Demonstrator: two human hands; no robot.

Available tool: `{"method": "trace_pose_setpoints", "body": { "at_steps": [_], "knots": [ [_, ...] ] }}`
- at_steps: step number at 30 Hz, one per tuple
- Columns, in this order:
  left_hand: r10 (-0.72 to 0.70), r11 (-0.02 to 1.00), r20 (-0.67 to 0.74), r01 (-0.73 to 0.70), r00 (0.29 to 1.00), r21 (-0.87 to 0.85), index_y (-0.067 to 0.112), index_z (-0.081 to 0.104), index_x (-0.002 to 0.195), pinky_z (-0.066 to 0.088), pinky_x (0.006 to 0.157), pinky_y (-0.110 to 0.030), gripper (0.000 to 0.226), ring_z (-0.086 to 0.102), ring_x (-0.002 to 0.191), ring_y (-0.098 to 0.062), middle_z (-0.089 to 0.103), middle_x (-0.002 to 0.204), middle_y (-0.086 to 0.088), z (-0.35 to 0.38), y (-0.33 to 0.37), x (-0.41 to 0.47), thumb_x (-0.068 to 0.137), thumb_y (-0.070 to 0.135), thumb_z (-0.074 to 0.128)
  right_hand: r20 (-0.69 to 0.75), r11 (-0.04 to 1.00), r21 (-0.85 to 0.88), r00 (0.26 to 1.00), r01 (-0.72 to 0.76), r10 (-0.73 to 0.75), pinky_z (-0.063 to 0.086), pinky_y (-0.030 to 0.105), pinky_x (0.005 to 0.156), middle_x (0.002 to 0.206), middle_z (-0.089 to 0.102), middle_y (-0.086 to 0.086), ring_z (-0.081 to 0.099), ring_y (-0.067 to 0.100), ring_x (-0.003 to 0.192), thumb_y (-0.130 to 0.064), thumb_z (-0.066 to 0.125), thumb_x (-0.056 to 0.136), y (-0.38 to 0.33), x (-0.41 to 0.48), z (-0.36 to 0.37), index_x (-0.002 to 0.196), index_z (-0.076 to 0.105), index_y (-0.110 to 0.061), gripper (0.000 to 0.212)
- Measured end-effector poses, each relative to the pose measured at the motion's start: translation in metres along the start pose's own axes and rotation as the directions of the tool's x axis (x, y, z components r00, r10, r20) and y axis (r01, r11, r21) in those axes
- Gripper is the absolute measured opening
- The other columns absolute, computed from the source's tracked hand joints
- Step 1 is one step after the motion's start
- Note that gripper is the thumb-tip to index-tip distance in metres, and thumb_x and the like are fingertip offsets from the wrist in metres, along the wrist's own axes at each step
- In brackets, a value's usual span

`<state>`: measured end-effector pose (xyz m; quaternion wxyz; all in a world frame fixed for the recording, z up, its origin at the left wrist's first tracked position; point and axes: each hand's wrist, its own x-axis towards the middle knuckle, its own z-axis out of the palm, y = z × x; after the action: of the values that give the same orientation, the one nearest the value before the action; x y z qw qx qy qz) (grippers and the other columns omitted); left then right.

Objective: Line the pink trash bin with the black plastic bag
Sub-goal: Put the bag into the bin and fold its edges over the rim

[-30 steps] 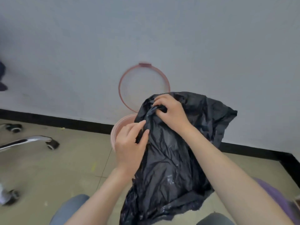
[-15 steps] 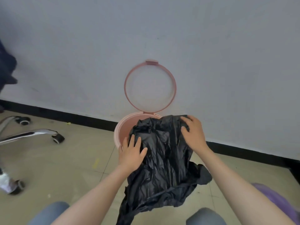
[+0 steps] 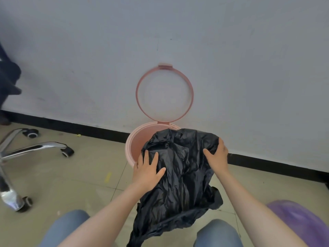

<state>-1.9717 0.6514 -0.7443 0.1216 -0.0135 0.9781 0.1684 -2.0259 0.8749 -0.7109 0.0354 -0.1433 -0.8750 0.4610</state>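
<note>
The left hand (image 3: 147,172) lies flat on the black bag (image 3: 179,175); the right hand (image 3: 218,156) holds its edge over the pink bin (image 3: 136,144).

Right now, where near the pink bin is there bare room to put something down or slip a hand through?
Free: beige floor tiles between the chrome chair base and the round pink plastic bin; the bin's open left crescent. Crowded: its front and right, where the left hand presses and the right hand grips the black crumpled plastic bag.
</note>
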Motion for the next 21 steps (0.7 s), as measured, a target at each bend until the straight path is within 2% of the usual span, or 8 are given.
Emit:
{"method": "trace_pose_setpoints", "body": {
  "at_steps": [4, 6, 8, 11, 14, 17, 19, 21],
  "knots": [
    [0.040, 0.999, -0.050, -0.041, 0.998, -0.031, 0.030, -0.005, 0.145, 0.007, 0.117, -0.042, 0.066, -0.009, 0.144, -0.028, -0.011, 0.157, -0.007, 0.000, 0.001, 0.003, 0.092, 0.055, 0.026, 0.181, 0.979, -0.027, 0.964, 0.204, -0.196, 0.019, 0.040, 0.118, 0.154, 0.020, 0.010, 0.019, 0.026, 0.142, -0.011, 0.054, 0.087, -0.007, -0.006, 0.023, 0.145, 0.014, -0.015, 0.071],
    [0.071, 0.995, -0.104, -0.078, 0.992, -0.057, 0.031, -0.009, 0.144, 0.008, 0.117, -0.041, 0.067, -0.008, 0.144, -0.027, -0.015, 0.157, -0.005, 0.000, -0.002, 0.008, 0.092, 0.053, 0.027, 0.338, 0.937, -0.094, 0.896, 0.336, -0.288, 0.019, 0.036, 0.115, 0.155, 0.020, 0.006, 0.019, 0.022, 0.142, -0.010, 0.049, 0.088, -0.014, -0.004, 0.040, 0.145, 0.013, -0.018, 0.068],
    [0.079, 0.992, -0.126, -0.091, 0.989, -0.087, 0.029, -0.013, 0.143, 0.015, 0.116, -0.040, 0.070, 0.000, 0.145, -0.027, -0.017, 0.156, -0.008, 0.004, -0.007, 0.013, 0.093, 0.051, 0.030, 0.493, 0.851, -0.228, 0.809, 0.474, -0.319, 0.024, 0.040, 0.114, 0.155, 0.022, 0.005, 0.022, 0.023, 0.141, -0.015, 0.043, 0.089, -0.019, 0.001, 0.060, 0.145, 0.013, -0.020, 0.064],
    [0.041, 0.998, -0.011, -0.042, 0.999, -0.042, 0.022, -0.005, 0.145, 0.018, 0.115, -0.038, 0.067, 0.012, 0.144, -0.026, -0.004, 0.158, -0.011, 0.012, -0.019, 0.023, 0.094, 0.049, 0.028, 0.679, 0.717, -0.429, 0.720, 0.549, -0.145, 0.023, 0.050, 0.113, 0.153, 0.027, 0.006, 0.025, 0.027, 0.139, -0.025, 0.033, 0.095, -0.018, 0.005, 0.091, 0.145, 0.017, -0.021, 0.053],
    [0.071, 0.988, 0.099, -0.083, 0.993, 0.129, 0.014, 0.029, 0.141, 0.015, 0.114, -0.040, 0.056, 0.022, 0.140, -0.026, 0.033, 0.150, -0.009, 0.015, -0.023, 0.026, 0.096, 0.046, 0.021, 0.769, 0.580, -0.555, 0.633, 0.596, 0.085, 0.020, 0.054, 0.113, 0.149, 0.034, 0.010, 0.033, 0.031, 0.134, -0.029, 0.024, 0.099, -0.015, 0.001, 0.108, 0.142, 0.026, -0.017, 0.045],
    [0.102, 0.984, 0.115, -0.117, 0.988, 0.132, 0.011, 0.053, 0.117, 0.025, 0.106, -0.041, 0.049, 0.043, 0.122, -0.031, 0.057, 0.125, -0.011, 0.010, -0.024, 0.025, 0.096, 0.043, 0.023, 0.780, 0.623, -0.516, 0.624, 0.588, 0.056, 0.033, 0.046, 0.108, 0.148, 0.037, 0.010, 0.040, 0.029, 0.130, -0.025, 0.026, 0.100, -0.026, 0.000, 0.109, 0.139, 0.034, -0.013, 0.041],
    [0.106, 0.983, 0.100, -0.120, 0.989, 0.140, 0.009, 0.057, 0.098, 0.030, 0.100, -0.041, 0.047, 0.050, 0.111, -0.033, 0.063, 0.110, -0.013, 0.006, -0.026, 0.026, 0.096, 0.041, 0.023, 0.770, 0.686, -0.449, 0.638, 0.573, -0.030, 0.035, 0.039, 0.107, 0.146, 0.041, 0.009, 0.041, 0.027, 0.130, -0.021, 0.029, 0.099, -0.035, 0.001, 0.102, 0.136, 0.040, -0.012, 0.039],
    [0.102, 0.981, 0.091, -0.116, 0.991, 0.154, 0.010, 0.058, 0.092, 0.030, 0.100, -0.042, 0.046, 0.051, 0.107, -0.033, 0.065, 0.104, -0.013, 0.005, -0.027, 0.028, 0.096, 0.040, 0.023, 0.725, 0.731, -0.396, 0.677, 0.556, -0.122, 0.035, 0.035, 0.105, 0.144, 0.044, 0.007, 0.042, 0.024, 0.129, -0.018, 0.034, 0.098, -0.036, 0.001, 0.087, 0.132, 0.045, -0.014, 0.037]
  ]
}}
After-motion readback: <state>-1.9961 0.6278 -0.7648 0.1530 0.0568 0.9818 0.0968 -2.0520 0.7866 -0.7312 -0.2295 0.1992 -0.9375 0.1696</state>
